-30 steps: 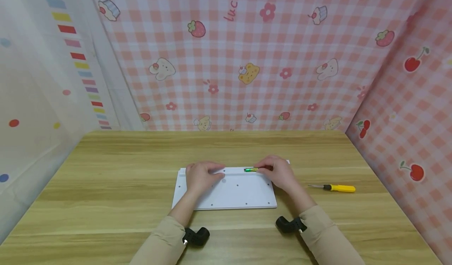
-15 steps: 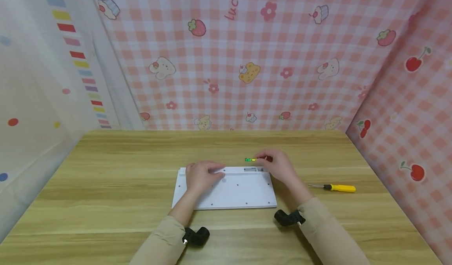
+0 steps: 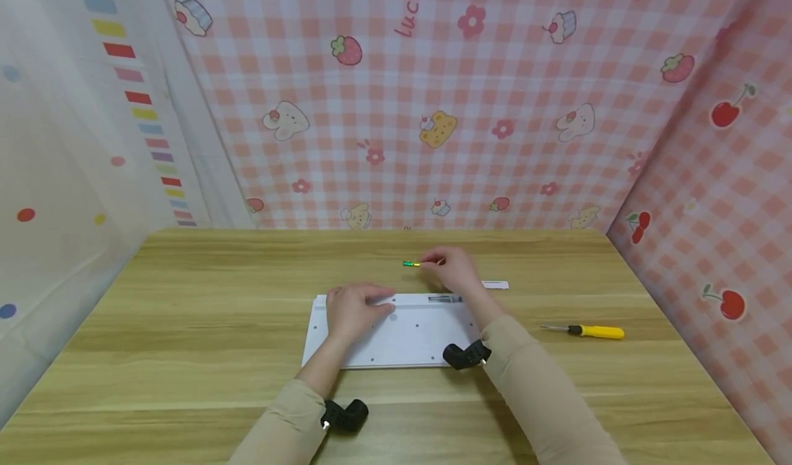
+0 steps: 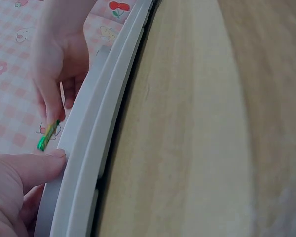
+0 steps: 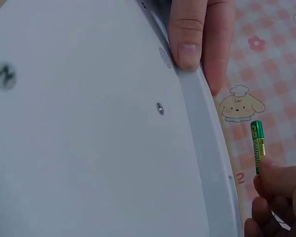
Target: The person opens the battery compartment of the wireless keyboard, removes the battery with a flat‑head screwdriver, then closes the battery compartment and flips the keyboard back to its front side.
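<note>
A white keyboard [image 3: 408,341] lies face down on the table, its screw-dotted back upward. Along its far edge, toward the right, the battery compartment [image 3: 444,299] is uncovered. My left hand [image 3: 353,314] grips the far edge left of the middle, thumb [image 5: 189,54] on the back and fingers beyond the edge. Past that edge, my right hand [image 3: 454,269] pinches a green-and-yellow battery [image 5: 257,145] between thumb and fingers, above the table. In the left wrist view the battery [image 4: 48,137] points toward my left thumb, apart from the keyboard.
A small white battery cover [image 3: 496,285] lies on the table beyond the keyboard's far right corner. To the right is a screwdriver [image 3: 594,331] with a yellow handle. A pink checked cloth [image 3: 396,107] hangs behind the wooden table [image 3: 235,265].
My right hand has lifted the battery away from the compartment and carried it left and farther back. The compartment and the white cover now show. My left hand stays put.
</note>
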`<state>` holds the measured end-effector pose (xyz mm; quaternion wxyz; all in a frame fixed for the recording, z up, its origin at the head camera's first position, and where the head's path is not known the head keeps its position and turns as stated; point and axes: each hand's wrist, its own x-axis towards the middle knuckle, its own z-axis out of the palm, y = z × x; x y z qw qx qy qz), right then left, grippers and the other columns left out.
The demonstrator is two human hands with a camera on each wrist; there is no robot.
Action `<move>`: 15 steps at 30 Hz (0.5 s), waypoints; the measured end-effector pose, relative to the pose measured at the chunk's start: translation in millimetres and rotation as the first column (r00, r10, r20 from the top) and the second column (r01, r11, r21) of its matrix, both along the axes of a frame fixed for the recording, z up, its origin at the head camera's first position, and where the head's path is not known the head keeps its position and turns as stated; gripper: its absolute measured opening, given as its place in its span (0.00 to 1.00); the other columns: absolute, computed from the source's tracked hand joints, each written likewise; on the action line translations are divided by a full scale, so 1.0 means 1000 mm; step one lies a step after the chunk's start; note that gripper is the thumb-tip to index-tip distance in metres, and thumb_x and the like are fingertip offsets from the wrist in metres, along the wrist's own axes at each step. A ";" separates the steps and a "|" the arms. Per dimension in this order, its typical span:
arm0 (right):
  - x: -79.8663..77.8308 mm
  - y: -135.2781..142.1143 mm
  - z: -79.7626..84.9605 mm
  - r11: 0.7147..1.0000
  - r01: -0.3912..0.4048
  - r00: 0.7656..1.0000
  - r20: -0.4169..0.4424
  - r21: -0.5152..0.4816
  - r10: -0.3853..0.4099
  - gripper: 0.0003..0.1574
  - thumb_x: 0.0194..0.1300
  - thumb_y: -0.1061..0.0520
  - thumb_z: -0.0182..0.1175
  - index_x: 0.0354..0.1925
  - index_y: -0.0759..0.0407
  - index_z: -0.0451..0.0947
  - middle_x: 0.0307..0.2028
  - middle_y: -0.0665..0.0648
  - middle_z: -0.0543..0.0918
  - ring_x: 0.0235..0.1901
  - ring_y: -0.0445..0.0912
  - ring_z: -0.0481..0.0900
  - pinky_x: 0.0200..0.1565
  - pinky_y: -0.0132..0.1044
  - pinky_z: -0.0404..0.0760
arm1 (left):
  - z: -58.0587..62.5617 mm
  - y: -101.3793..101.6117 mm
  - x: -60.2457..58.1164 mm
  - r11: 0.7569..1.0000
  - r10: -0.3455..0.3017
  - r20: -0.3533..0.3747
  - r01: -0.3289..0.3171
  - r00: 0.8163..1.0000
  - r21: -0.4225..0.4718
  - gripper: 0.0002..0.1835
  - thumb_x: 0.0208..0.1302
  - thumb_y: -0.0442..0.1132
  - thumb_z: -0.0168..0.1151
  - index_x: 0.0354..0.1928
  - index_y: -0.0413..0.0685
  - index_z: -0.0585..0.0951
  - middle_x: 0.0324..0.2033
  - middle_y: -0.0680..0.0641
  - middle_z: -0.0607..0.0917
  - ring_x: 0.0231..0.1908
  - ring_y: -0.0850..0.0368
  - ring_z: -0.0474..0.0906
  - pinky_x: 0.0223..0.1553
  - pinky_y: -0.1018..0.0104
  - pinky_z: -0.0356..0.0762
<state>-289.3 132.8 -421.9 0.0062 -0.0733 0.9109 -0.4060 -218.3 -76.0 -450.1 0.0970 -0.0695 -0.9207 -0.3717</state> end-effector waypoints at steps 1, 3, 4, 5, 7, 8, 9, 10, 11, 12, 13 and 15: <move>-0.001 -0.003 0.000 1.000 0.000 1.000 0.004 0.003 0.000 0.09 0.67 0.54 0.65 0.44 0.54 0.87 0.40 0.52 0.84 0.37 0.48 0.75 0.38 0.39 0.74 | 0.000 0.000 0.000 1.000 -0.001 -0.001 0.001 1.000 0.000 0.12 0.55 0.46 0.75 0.43 0.60 0.90 0.44 0.55 0.89 0.50 0.53 0.82 0.64 0.44 0.53; -0.002 -0.008 -0.001 1.000 0.000 1.000 0.013 -0.002 0.000 0.08 0.67 0.55 0.65 0.44 0.54 0.87 0.40 0.52 0.84 0.37 0.48 0.76 0.37 0.40 0.75 | 0.000 0.000 0.000 1.000 -0.002 0.000 0.002 1.000 0.001 0.12 0.55 0.46 0.75 0.43 0.60 0.90 0.44 0.55 0.89 0.50 0.53 0.82 0.63 0.44 0.53; -0.003 -0.010 -0.001 1.000 0.001 1.000 0.017 -0.004 -0.001 0.08 0.67 0.55 0.65 0.44 0.54 0.87 0.41 0.53 0.84 0.37 0.48 0.76 0.37 0.40 0.76 | 0.000 0.000 0.000 1.000 -0.003 0.001 0.003 1.000 0.000 0.12 0.55 0.46 0.75 0.43 0.61 0.90 0.43 0.56 0.89 0.50 0.53 0.82 0.63 0.44 0.53; -0.003 -0.012 -0.001 1.000 0.003 1.000 0.023 -0.008 -0.003 0.08 0.67 0.55 0.65 0.43 0.55 0.87 0.40 0.53 0.84 0.37 0.48 0.76 0.37 0.40 0.76 | 0.000 0.000 0.000 1.000 -0.003 0.000 0.003 1.000 0.000 0.12 0.55 0.46 0.75 0.43 0.61 0.90 0.43 0.56 0.89 0.50 0.53 0.82 0.63 0.45 0.53; -0.003 -0.014 -0.002 1.000 0.010 0.999 0.042 -0.017 -0.009 0.08 0.67 0.56 0.65 0.44 0.55 0.86 0.40 0.53 0.84 0.37 0.48 0.76 0.37 0.39 0.76 | 0.001 0.000 0.000 1.000 -0.005 0.004 0.005 1.000 0.000 0.12 0.55 0.46 0.74 0.44 0.61 0.90 0.44 0.56 0.89 0.50 0.53 0.82 0.63 0.45 0.53; -0.004 -0.015 -0.004 1.000 0.009 0.999 0.045 -0.022 -0.008 0.08 0.67 0.56 0.65 0.44 0.55 0.86 0.40 0.53 0.84 0.37 0.48 0.76 0.38 0.40 0.77 | 0.001 0.000 0.000 1.000 -0.005 0.004 0.005 1.000 0.000 0.12 0.55 0.46 0.74 0.44 0.61 0.90 0.44 0.56 0.89 0.50 0.54 0.82 0.64 0.45 0.53; -0.004 -0.015 -0.005 1.000 0.011 0.999 0.045 -0.020 -0.010 0.08 0.67 0.56 0.66 0.43 0.55 0.86 0.40 0.53 0.84 0.38 0.48 0.77 0.40 0.40 0.77 | 0.000 0.000 0.000 1.000 -0.006 0.003 0.006 1.000 -0.001 0.12 0.55 0.46 0.75 0.44 0.61 0.90 0.44 0.56 0.89 0.50 0.54 0.82 0.63 0.45 0.53; -0.004 -0.015 -0.007 1.000 0.010 0.999 0.044 -0.018 -0.009 0.08 0.67 0.57 0.66 0.43 0.55 0.86 0.39 0.53 0.84 0.38 0.48 0.77 0.41 0.40 0.77 | 0.000 -0.001 0.000 1.000 -0.007 0.001 0.007 1.000 -0.003 0.12 0.55 0.46 0.74 0.44 0.61 0.90 0.43 0.56 0.89 0.50 0.54 0.82 0.63 0.45 0.53; -0.005 -0.015 -0.009 1.000 0.012 0.999 0.042 -0.015 -0.012 0.07 0.66 0.57 0.66 0.43 0.55 0.86 0.39 0.53 0.84 0.38 0.48 0.77 0.42 0.41 0.77 | 0.000 -0.001 0.000 1.000 -0.008 -0.001 0.008 1.000 -0.006 0.13 0.55 0.46 0.74 0.44 0.61 0.90 0.44 0.56 0.89 0.50 0.54 0.82 0.63 0.45 0.53; -0.005 -0.016 -0.011 1.000 0.013 0.999 0.039 -0.011 -0.013 0.07 0.66 0.57 0.66 0.42 0.56 0.86 0.39 0.53 0.84 0.39 0.48 0.77 0.43 0.42 0.77 | -0.001 -0.001 0.000 1.000 -0.008 -0.003 0.008 1.000 -0.007 0.13 0.55 0.46 0.74 0.44 0.61 0.90 0.43 0.56 0.89 0.50 0.54 0.82 0.63 0.45 0.54; -0.006 -0.016 -0.013 1.000 0.009 1.000 0.029 -0.001 -0.009 0.07 0.66 0.57 0.66 0.42 0.56 0.86 0.38 0.53 0.84 0.39 0.48 0.78 0.44 0.43 0.77 | -0.001 -0.001 0.000 1.000 -0.008 -0.005 0.008 1.000 -0.009 0.13 0.55 0.46 0.75 0.44 0.61 0.90 0.44 0.56 0.89 0.50 0.54 0.82 0.63 0.45 0.54; -0.007 -0.017 -0.016 1.000 0.007 1.000 0.012 0.020 -0.007 0.07 0.65 0.57 0.67 0.42 0.56 0.86 0.38 0.53 0.85 0.39 0.48 0.78 0.45 0.43 0.77 | -0.001 -0.002 -0.001 1.000 -0.006 -0.009 0.006 1.000 -0.010 0.13 0.55 0.46 0.75 0.44 0.61 0.90 0.44 0.56 0.89 0.50 0.54 0.82 0.63 0.45 0.54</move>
